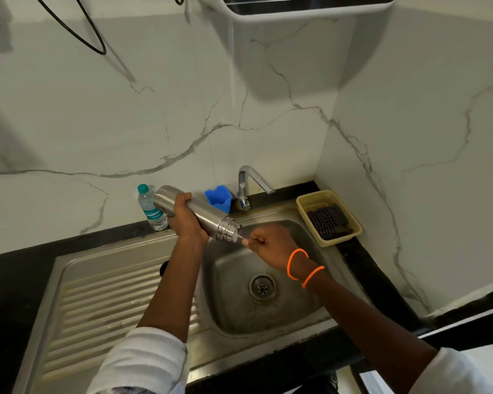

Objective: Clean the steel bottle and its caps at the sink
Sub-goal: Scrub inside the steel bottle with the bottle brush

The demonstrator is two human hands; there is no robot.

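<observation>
Over the steel sink basin (291,314), the left hand (186,220) grips a tilted cylindrical steel bottle (195,211) mid-body, likely rigid and slippery wet, while the right hand (271,245) pinches a thin brush handle (244,238) at its mouth.

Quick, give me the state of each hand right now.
Left hand: closed, gripping the steel bottle tilted over the sink.
Right hand: fingers pinch a thin brush handle at the bottle's mouth.

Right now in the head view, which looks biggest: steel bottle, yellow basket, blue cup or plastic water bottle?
1. Steel bottle
2. Yellow basket, close to it in size
3. Plastic water bottle
4. Blue cup
The last two look close; the hand hides part of the plastic one.
</observation>
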